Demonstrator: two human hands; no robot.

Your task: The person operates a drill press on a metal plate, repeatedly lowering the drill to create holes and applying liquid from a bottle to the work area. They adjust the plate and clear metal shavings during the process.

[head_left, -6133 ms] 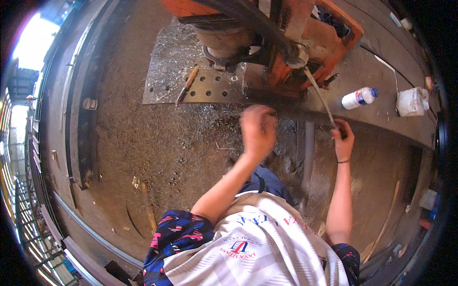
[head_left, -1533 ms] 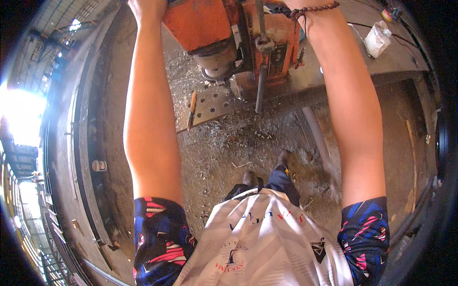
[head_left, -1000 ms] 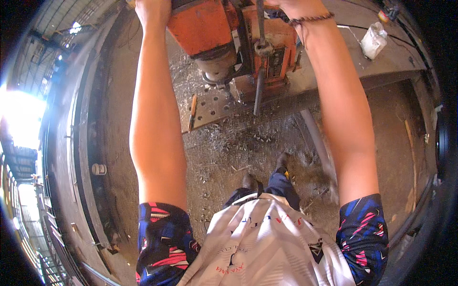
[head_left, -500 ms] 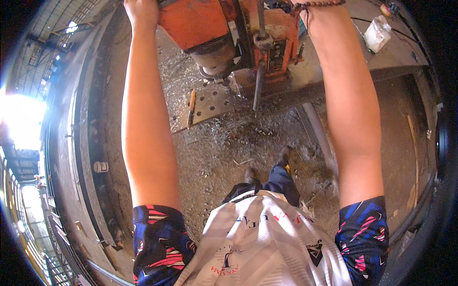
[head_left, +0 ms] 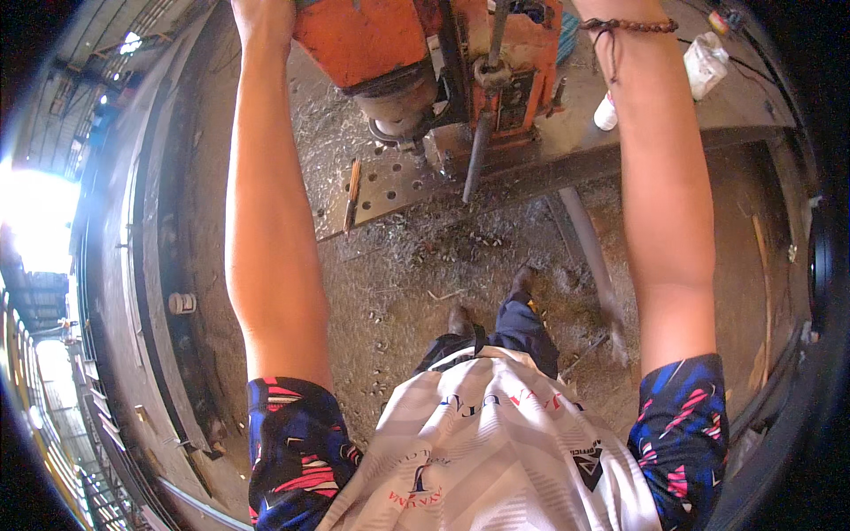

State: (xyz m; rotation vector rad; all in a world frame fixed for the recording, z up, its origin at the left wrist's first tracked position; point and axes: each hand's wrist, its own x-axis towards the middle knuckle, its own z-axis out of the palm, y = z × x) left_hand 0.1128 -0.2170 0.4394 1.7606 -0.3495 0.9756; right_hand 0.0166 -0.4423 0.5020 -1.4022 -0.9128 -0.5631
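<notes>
An orange magnetic drill (head_left: pixel 367 44) stands on a steel plate (head_left: pixel 398 181) with several round holes in it. Its silver chuck end (head_left: pixel 398 115) hangs over the holes, and a dark lever rod (head_left: pixel 479 155) slants down at its right. Beside the orange housing, my left hand (head_left: pixel 263 13) is cut by the upper edge; its fingers are out of sight. My right hand (head_left: pixel 620 7) also runs off the top, right of the drill, above a brown bead bracelet (head_left: pixel 630 26). A white bottle (head_left: pixel 606 113) shows against my right forearm.
On the plate lies a thin brown stick (head_left: pixel 352 195) among metal shavings. A white container (head_left: pixel 706 66) stands far right. Under the plate's edge, a pipe (head_left: pixel 589 243) runs along the dirty floor. A small white can (head_left: pixel 181 303) lies at left by long beams (head_left: pixel 155 257).
My right arm has shifted to the right, away from the drill, uncovering the white bottle. My left arm stays nearly where it was beside the orange housing.
</notes>
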